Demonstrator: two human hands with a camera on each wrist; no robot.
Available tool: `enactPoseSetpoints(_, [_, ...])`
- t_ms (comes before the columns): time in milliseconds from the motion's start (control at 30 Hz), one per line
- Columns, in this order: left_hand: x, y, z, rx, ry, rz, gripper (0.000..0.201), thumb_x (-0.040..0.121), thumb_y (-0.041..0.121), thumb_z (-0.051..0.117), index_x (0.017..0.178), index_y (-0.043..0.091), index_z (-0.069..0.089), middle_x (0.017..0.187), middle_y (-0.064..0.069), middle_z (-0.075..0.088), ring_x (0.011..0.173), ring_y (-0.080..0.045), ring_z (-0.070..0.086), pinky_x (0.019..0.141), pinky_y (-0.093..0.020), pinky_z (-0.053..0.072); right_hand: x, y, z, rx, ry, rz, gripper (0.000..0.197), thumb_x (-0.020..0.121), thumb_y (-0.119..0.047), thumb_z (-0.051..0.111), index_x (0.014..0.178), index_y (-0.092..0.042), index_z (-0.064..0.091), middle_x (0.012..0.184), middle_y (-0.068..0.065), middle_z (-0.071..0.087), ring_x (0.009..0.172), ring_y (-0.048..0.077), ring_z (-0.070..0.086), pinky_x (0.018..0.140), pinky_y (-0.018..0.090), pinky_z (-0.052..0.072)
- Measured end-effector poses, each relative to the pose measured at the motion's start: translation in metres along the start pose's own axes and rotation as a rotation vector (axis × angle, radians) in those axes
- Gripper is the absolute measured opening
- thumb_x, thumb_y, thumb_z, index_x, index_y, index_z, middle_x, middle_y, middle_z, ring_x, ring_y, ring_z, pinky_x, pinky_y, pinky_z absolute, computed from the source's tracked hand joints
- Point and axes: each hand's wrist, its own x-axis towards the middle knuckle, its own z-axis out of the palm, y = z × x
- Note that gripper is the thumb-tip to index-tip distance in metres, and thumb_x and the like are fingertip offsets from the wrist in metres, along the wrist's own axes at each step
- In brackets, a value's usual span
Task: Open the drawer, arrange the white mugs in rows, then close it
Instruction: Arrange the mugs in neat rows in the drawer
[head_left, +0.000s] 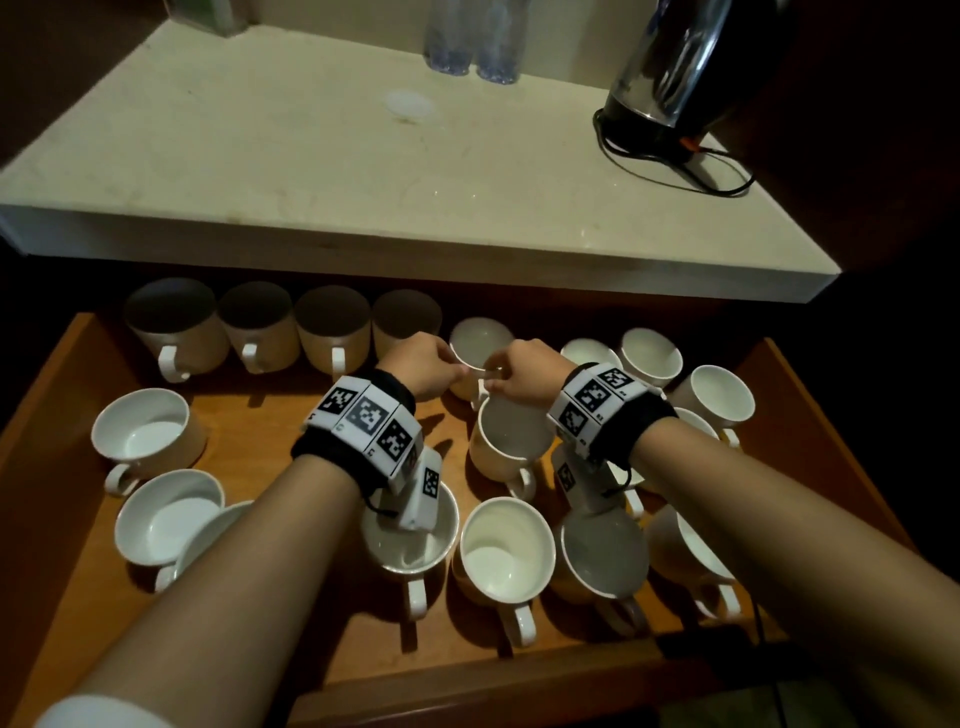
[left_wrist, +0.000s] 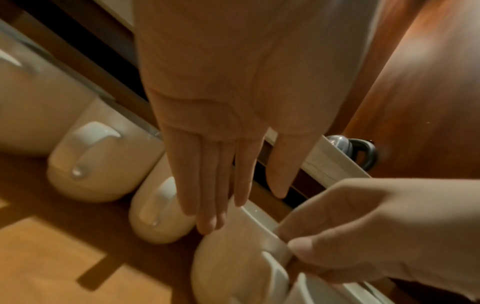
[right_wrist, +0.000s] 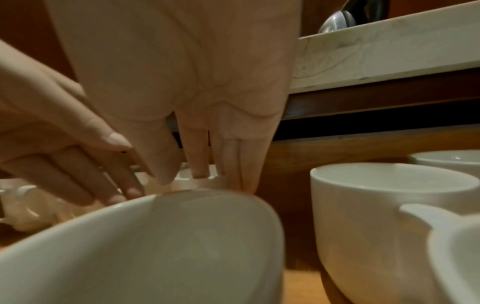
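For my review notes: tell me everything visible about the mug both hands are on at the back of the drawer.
The mug is plain white, glazed, ceramic by its look, round-bodied with a loop handle facing the person. It stands upright, mouth up and empty, at the back of the open wooden drawer, right of four mugs in the back row. The left hand touches its left side with straight fingers; the right hand pinches its near rim by the handle. Another mug sits just in front of it.

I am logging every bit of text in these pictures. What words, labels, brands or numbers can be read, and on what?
No readable words, brands or numbers.
Left wristband: black-and-white square code markers; tiny characters beside them too small to read.
Right wristband: the same.
Mugs, kettle, bottles: no print visible.
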Motion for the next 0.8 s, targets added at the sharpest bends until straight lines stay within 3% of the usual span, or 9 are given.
enactPoseSetpoints(167, [0.001, -0.004, -0.006, -0.032, 0.020, -0.023, 0.035, 0.091, 0.027, 0.058, 0.123, 0.011, 0.059, 0.120, -0.007, 0.063, 0.107, -0.019, 0.061, 0.094, -0.032, 0.050, 0.010, 0.002, -0.004, 0.038, 0.018, 0.060, 0.030, 0.091, -0.027, 0.057, 0.108, -0.005, 0.068, 0.112, 0.014, 0.067, 0.108, 0.027, 0.061, 0.087, 0.030, 0.048])
enactPoseSetpoints(367, [0.000, -0.003, -0.009, -0.030, 0.043, -0.023, 0.035, 0.092, 0.027, 0.058, 0.122, 0.011, 0.060, 0.119, -0.007, 0.063, 0.106, -0.020, 0.061, 0.088, -0.029, 0.050, 0.021, -0.001, -0.007, 0.088, 0.042, 0.123, 0.036, 0.091, -0.028, 0.058, 0.114, -0.002, 0.065, 0.117, 0.013, 0.065, 0.111, 0.026, 0.060, 0.088, 0.030, 0.049])
enactPoseSetpoints(533, [0.000, -0.004, -0.010, -0.003, 0.036, -0.038, 0.036, 0.092, 0.028, 0.058, 0.123, 0.010, 0.059, 0.120, -0.008, 0.064, 0.108, -0.021, 0.061, 0.090, -0.031, 0.049, 0.027, -0.010, -0.007, 0.142, 0.058, 0.159, 0.026, 0.090, -0.022, 0.058, 0.105, -0.002, 0.066, 0.109, 0.014, 0.067, 0.102, 0.026, 0.063, 0.071, 0.026, 0.044])
enactPoseSetpoints(667, [0.001, -0.003, -0.010, 0.009, 0.041, -0.044, 0.035, 0.092, 0.028, 0.057, 0.122, 0.011, 0.059, 0.117, -0.008, 0.064, 0.106, -0.020, 0.062, 0.090, -0.031, 0.049, 0.030, -0.015, -0.010, 0.161, 0.035, 0.197, 0.023, 0.086, -0.014, 0.064, 0.104, -0.001, 0.066, 0.108, 0.013, 0.067, 0.100, 0.026, 0.063, 0.068, 0.025, 0.043])
enactPoseSetpoints(800, [0.002, -0.003, -0.010, 0.011, 0.040, -0.043, 0.035, 0.092, 0.028, 0.056, 0.123, 0.010, 0.058, 0.117, -0.007, 0.064, 0.102, -0.017, 0.061, 0.087, -0.030, 0.049, 0.032, -0.019, -0.005, 0.084, 0.019, 0.185, 0.042, 0.073, -0.016, 0.078, 0.110, -0.002, 0.064, 0.110, 0.014, 0.066, 0.099, 0.029, 0.064, 0.076, 0.032, 0.053])
